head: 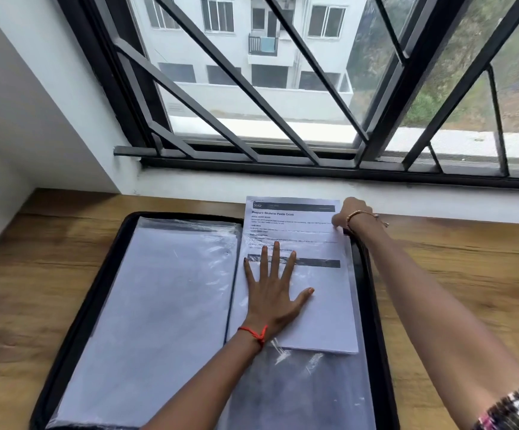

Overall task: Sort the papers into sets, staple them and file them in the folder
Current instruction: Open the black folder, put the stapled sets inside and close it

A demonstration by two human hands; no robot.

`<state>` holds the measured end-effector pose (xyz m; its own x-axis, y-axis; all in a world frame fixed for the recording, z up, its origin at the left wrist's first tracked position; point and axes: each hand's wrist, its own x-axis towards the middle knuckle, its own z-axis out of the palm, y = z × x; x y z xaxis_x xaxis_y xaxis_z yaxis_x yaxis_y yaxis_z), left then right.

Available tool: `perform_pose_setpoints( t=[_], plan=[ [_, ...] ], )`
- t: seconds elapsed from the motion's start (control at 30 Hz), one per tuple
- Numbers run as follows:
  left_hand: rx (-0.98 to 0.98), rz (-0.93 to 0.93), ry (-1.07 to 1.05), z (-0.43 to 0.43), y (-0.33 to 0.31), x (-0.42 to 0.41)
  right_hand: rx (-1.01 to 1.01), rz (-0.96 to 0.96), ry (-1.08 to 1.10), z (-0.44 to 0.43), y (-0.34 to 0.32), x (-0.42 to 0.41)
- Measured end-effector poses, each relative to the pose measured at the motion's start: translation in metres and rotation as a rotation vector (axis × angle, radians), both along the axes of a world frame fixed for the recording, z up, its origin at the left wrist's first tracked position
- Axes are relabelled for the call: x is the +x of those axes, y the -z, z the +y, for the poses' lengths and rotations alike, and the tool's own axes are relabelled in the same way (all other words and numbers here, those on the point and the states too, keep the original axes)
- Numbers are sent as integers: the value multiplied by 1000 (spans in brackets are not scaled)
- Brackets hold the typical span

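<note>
one folder [91,305], one printout [320,305], two hands [272,301] [345,212]

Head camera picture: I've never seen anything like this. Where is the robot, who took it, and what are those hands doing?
There is no robot here. A person works with two bare hands, and a camera worn on the head looks forward and down at them. On the brown wooden table, under a window with dark metal bars, lies an open black zip folder. The clear plastic sleeves on its left half hold white sheets. On the right half lies a white printed paper headed "Prepare Sesame Paste Drink", its far end jutting past the folder's rim. The left hand presses flat on it, fingers spread, and the right hand pinches its far right corner. Whether the paper is inside a sleeve is unclear.
</note>
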<state>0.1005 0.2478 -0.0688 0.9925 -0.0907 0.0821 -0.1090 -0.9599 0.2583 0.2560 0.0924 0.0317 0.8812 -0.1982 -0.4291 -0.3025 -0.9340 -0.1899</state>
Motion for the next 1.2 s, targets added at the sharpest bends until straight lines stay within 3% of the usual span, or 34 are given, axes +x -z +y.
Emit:
perform_pose_setpoints(
  t=[0.03,0.1,0.27,0.4,0.7,0.93,1.2],
  plan=[
    [0,-5,-2,0,-2,0,-102,-107,-72,8,2,1],
    [8,-19,-6,1,-4,-1,-110,-268,-214,24,5,4],
    [44,-26,-8,8,-2,-8,61,-175,-520,67,16,15],
    [39,-21,-19,15,-1,-13,-5,-180,-516,82,22,18],
    [37,-2,5,18,-2,-13,139,-193,-457,74,25,-3],
    [39,22,22,19,-6,-21,110,-200,-503,76,15,-23],
    [16,23,7,29,-20,-43,-7,-52,-553,84,15,-48]
  ],
)
